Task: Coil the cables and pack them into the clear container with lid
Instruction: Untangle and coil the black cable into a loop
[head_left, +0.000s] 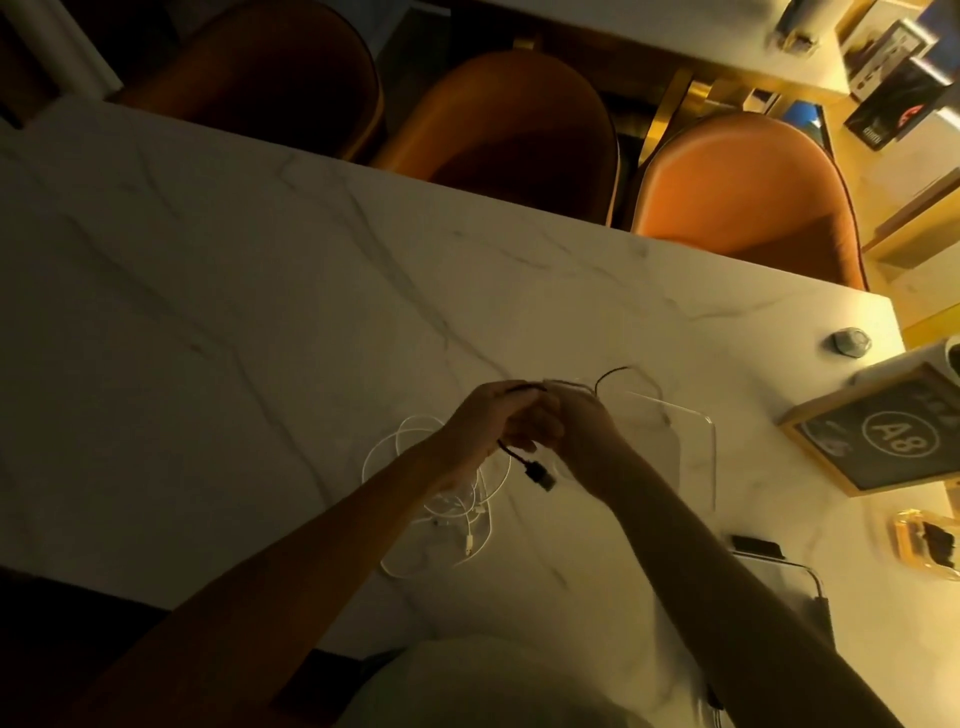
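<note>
Black USB cable is gripped by both hands, left hand and right hand, mid-coil above the bench; white cables lie loose, clear container apparently unfilled.

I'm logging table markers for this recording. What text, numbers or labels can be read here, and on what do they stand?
"A8": white characters in a circle on the wood-framed chalkboard sign at the table's right edge, seen upside down.
Smaller markings around that circle: too blurred to read.
Print on the dark boxes on the far shelf, top right: too small and blurred to read.
Nothing else legible.
</note>
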